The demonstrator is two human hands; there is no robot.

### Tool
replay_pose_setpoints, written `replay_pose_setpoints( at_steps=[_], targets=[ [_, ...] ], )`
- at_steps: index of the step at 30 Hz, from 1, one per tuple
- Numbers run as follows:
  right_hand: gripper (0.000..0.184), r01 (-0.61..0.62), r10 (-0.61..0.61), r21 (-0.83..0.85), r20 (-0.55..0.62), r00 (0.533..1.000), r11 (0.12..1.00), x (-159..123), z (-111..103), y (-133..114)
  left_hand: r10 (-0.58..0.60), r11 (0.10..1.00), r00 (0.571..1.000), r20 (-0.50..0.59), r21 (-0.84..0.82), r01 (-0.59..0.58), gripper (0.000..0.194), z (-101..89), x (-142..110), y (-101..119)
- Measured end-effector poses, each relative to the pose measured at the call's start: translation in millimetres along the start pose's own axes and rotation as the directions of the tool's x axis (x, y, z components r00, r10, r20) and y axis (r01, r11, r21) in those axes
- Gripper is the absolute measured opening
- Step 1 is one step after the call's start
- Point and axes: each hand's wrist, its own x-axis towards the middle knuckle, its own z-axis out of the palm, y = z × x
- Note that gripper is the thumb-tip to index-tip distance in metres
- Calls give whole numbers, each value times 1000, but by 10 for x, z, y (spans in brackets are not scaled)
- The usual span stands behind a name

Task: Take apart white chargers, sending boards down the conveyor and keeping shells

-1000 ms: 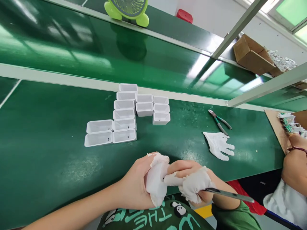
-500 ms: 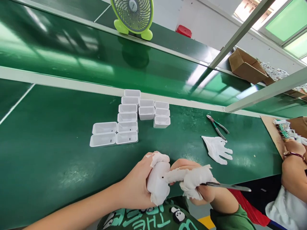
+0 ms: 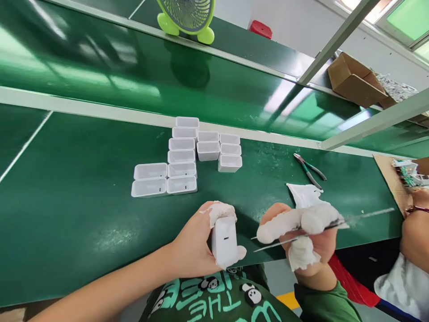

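Note:
My left hand [image 3: 197, 241] is wrapped around a small white plastic case [image 3: 225, 241], whose end with a dark slot faces up. White coverings sit on its thumb and fingertip. To the right, my right hand [image 3: 303, 237], also with white finger coverings, holds a pair of thin metal tweezers [image 3: 279, 243]. Their two tips are apart and point left toward the case without touching it. The tail of the tweezers sticks out to the right, blurred. Behind that hand lies a white glove [image 3: 303, 195], partly hidden.
Several white open-topped boxes [image 3: 149, 187] stand in rows on the green table [image 3: 83, 223]. Green-handled cutting pliers [image 3: 309, 171] lie to the right. A green fan [image 3: 187, 18] and a cardboard box [image 3: 355, 82] stand on the shelf. At far right shows a co-worker's arm [image 3: 417, 237].
My right hand has moved right, away from the case, and the tweezer tips now show. The case in my left hand has turned so its slot shows. The view has shifted slightly.

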Motion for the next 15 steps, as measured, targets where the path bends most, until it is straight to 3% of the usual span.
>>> replay_pose_setpoints(
  at_steps=[3, 5, 10, 15],
  targets=[
    [25, 125, -95, 113, -239, 966, 986, 10, 33, 10, -15, 998, 999, -40, -56, 13, 48, -16, 4, -24],
    [20, 162, -94, 202, -309, 946, 966, 38, 75, -10, -9, 996, 998, -62, -92, 3, 50, -24, 9, -35],
    [30, 139, -47, 348, -261, 964, 927, 104, 201, 5, 83, 991, 990, -114, -94, -94, 45, -43, 37, -31],
    [27, 206, -109, 311, -304, 947, 928, 80, 213, 82, 83, 994, 982, -171, -56, -93, 41, -46, 65, -4]
  ],
)
